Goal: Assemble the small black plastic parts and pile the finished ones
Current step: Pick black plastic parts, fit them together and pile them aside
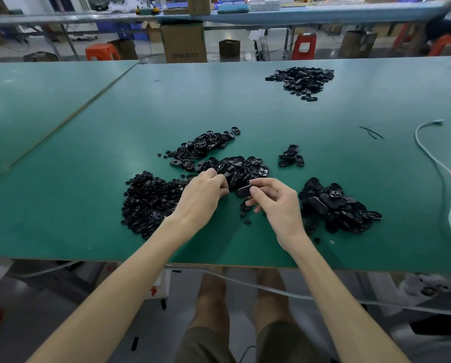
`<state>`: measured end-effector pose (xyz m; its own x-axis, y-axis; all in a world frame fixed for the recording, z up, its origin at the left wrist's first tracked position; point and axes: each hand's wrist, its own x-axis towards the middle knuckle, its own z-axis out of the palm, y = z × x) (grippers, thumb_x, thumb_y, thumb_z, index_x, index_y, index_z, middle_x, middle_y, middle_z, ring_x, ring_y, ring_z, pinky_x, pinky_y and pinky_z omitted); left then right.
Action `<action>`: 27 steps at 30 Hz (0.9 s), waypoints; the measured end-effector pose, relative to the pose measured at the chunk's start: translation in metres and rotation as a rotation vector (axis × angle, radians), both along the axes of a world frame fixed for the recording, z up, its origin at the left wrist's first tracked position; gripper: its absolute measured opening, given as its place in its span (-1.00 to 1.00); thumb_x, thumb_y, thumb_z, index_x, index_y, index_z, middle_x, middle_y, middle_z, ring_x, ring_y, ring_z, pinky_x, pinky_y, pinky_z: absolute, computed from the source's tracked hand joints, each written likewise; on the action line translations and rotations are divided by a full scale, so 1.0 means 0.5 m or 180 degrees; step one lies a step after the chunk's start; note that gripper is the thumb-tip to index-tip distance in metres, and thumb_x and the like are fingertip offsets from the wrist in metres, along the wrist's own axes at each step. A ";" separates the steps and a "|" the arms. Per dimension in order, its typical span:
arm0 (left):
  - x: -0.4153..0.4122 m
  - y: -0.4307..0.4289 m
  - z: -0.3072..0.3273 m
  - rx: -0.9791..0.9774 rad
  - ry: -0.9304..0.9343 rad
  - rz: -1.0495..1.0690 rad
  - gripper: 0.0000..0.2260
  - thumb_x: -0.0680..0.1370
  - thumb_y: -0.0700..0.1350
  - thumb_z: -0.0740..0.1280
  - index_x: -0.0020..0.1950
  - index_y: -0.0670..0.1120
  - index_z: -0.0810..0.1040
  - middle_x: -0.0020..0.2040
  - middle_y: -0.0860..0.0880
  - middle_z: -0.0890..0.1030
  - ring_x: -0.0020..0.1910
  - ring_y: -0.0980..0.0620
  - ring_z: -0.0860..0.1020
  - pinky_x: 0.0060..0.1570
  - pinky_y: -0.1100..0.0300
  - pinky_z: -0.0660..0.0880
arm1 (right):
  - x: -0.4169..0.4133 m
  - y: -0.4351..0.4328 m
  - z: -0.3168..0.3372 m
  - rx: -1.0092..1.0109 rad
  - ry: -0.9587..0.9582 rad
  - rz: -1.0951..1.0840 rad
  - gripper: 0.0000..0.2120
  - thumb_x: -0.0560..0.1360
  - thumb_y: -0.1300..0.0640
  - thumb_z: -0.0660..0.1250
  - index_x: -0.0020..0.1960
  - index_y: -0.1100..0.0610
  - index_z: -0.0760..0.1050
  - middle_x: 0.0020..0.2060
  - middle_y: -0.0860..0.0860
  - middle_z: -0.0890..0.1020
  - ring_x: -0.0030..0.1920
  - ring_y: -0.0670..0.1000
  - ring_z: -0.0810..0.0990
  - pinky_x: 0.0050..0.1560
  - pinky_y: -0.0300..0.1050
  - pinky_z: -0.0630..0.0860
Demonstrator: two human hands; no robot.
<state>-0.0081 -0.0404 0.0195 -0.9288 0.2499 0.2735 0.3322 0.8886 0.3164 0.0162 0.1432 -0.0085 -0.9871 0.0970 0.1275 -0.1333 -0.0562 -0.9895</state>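
Oval part (pixel 243 192) pinched between thumb and forefinger of right hand (pixel 276 203), just above table (pixel 88 153), near middle. Left hand (pixel 203 192) just left of it, fingers curled tight at near edge of middle pile (pixel 234 166); cannot tell if it holds a small piece. Left pile (pixel 151 200) of smaller pieces, right pile (pixel 337 205) of ovals, far pile (pixel 301 79) well apart at far right. Loose bits (pixel 246 221) lie under the hands.

Risk: a small piece may slip from the fingertips while being fitted and get lost among loose bits. The near piles sit close, so a carelessly dropped finished one could mix with unassembled stock.
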 end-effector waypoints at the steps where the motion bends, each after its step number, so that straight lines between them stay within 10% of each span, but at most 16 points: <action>1: 0.003 0.005 -0.003 0.0245 -0.0020 0.0022 -0.89 0.67 -0.09 0.32 0.08 -0.11 0.60 0.02 -0.02 0.58 0.03 -0.04 0.53 0.06 0.06 0.46 | 0.000 0.000 0.000 -0.0007 0.0006 -0.0012 -0.88 0.59 0.29 0.42 0.09 0.14 0.66 -0.18 0.07 0.75 -0.23 0.05 0.74 -0.28 -0.22 0.57; 10: 0.003 0.063 -0.026 0.3126 -0.0621 0.0145 -0.94 0.61 -0.25 0.41 0.01 -0.10 0.59 -0.06 -0.13 0.70 -0.21 0.14 0.64 -0.23 0.36 0.49 | 0.000 0.001 -0.001 -0.0016 -0.0025 -0.0163 -0.84 0.60 0.33 0.38 0.10 0.15 0.67 -0.15 0.07 0.76 -0.17 0.03 0.75 -0.24 -0.24 0.58; 27: 0.010 0.055 -0.053 0.3649 -0.0555 -0.0060 -0.91 0.54 -0.21 0.50 -0.03 -0.02 0.72 -0.14 0.06 0.72 -0.18 0.18 0.60 -0.22 0.35 0.49 | 0.001 0.004 0.001 -0.0251 -0.0021 -0.0342 -0.89 0.59 0.35 0.40 0.06 0.19 0.63 -0.14 0.06 0.77 -0.12 0.04 0.78 -0.21 -0.24 0.61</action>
